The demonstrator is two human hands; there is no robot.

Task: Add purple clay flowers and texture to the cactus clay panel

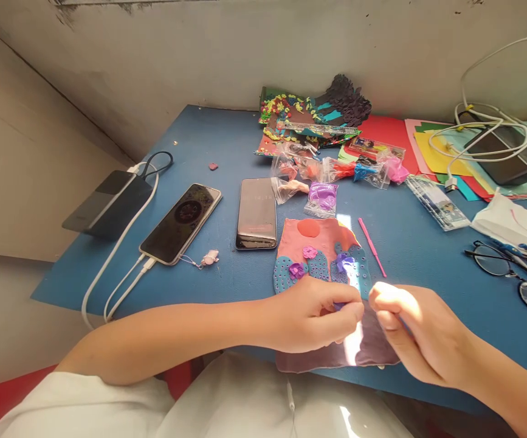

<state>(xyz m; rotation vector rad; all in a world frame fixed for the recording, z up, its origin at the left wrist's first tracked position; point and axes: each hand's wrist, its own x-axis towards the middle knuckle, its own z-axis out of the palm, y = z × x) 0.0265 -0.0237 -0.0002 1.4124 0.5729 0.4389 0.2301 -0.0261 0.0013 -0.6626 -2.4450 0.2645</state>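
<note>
My left hand is closed, its thumb and forefinger pinched, with a bit of purple clay showing between the fingers. Close beside it, my right hand has its fingertips pressed together; whatever they hold, if anything, is hidden. Both hands are above a clay picture with a pink upper part and a dark mauve lower part. On it are blue pieces full of small holes, purple and pink flowers and an orange-red disc. A pink modelling stick lies to its right.
Bags of coloured clay lie behind the picture. Two phones and a power bank with white cables are on the left. Glasses, coloured paper and a black box lie on the right.
</note>
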